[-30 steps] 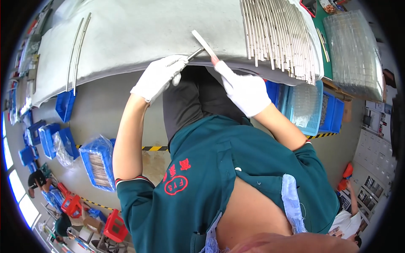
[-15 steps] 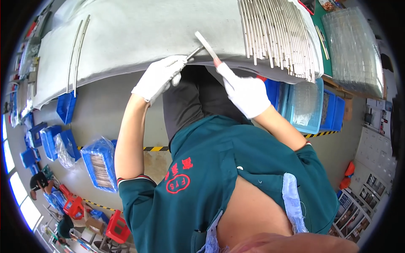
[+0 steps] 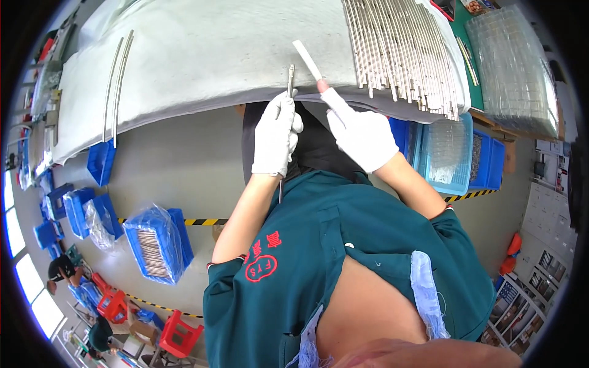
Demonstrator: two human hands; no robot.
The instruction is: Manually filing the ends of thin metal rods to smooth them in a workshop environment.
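Note:
My left hand (image 3: 275, 136), in a white glove, is closed round a slim metal rod (image 3: 291, 76). The rod's top end stands up past my fingers at the table edge, and its lower end shows below my wrist. In my white-gloved right hand (image 3: 363, 138) is a flat white stick (image 3: 307, 60), pinched near its lower end and slanting up to the left. A bare fingertip pokes out of that glove. Stick and rod are apart. To the right, many metal rods (image 3: 399, 61) lie side by side on the cloth-covered table (image 3: 227, 61).
A few rods (image 3: 109, 92) lie at the table's left. Clear plastic trays (image 3: 512, 73) are stacked at the far right. Blue bins (image 3: 488, 162) and a light-blue basket (image 3: 453, 184) stand below. On the left floor is a plastic-wrapped bin of rods (image 3: 150, 251); co-workers (image 3: 61, 270) are farther off.
My left hand has swung right and turned the rod from slanting to nearly upright. The white stick has come away from the rod and moved slightly right.

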